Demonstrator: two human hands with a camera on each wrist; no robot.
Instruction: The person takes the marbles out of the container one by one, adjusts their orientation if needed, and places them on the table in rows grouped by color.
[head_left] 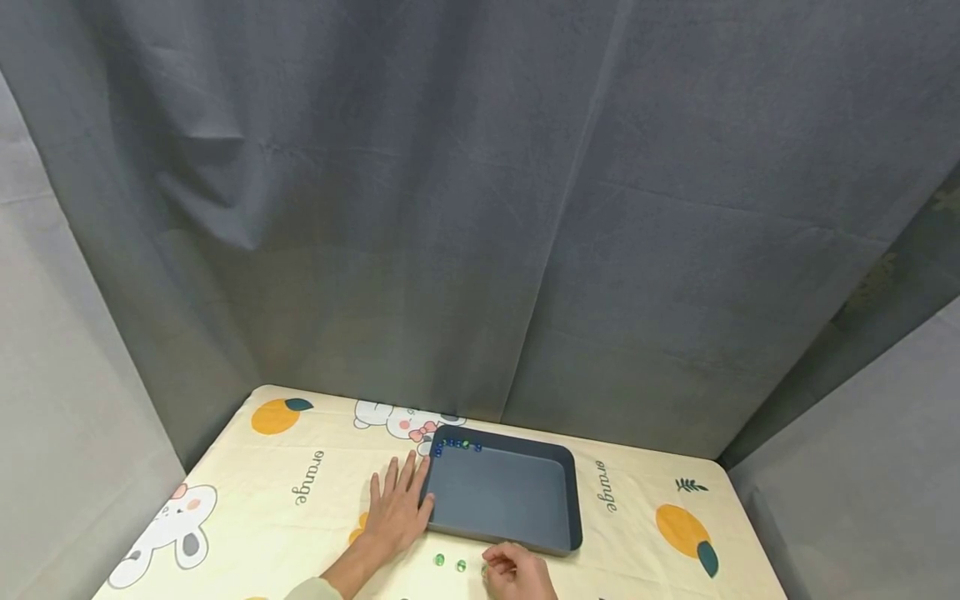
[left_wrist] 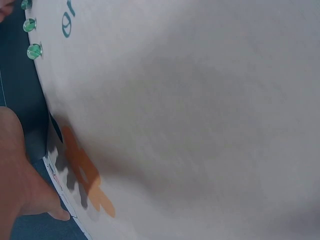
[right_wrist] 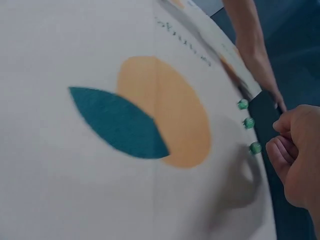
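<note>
Well, just in front of the tray (head_left: 501, 496): right hand (head_left: 521, 573) with fingers curled in, right beside the end one of three green marbles (head_left: 461, 566); cannot tell of anything pinched within; could flick that marble away with a careless knuckle, or, through a loose pinch on smooth glass, send it rolling over the tablecloth (head_left: 622, 558); at the tray's left rim, left hand (head_left: 397, 510) with fingers straight and spread, grasping nothing, seemingly in contact with the rim; could, through a push there, shift or jolt the tray; inside the tray, in the far-left corner, blue marbles (head_left: 452, 443) with at least one green among them; likely to scatter over the flat floor from such a jolt, for want of any divider in sight.

As for looks, outward again: in front of the tray, small, round, see-through green marbles with darker streaks, set apart in a short line; next, a dark grey, shallow, rectangular tray with rounded corners and a mostly bare floor; lastly, along the tray's far wall, deep blue marbles in a row bending at the corner, too small for finer detail.
</note>
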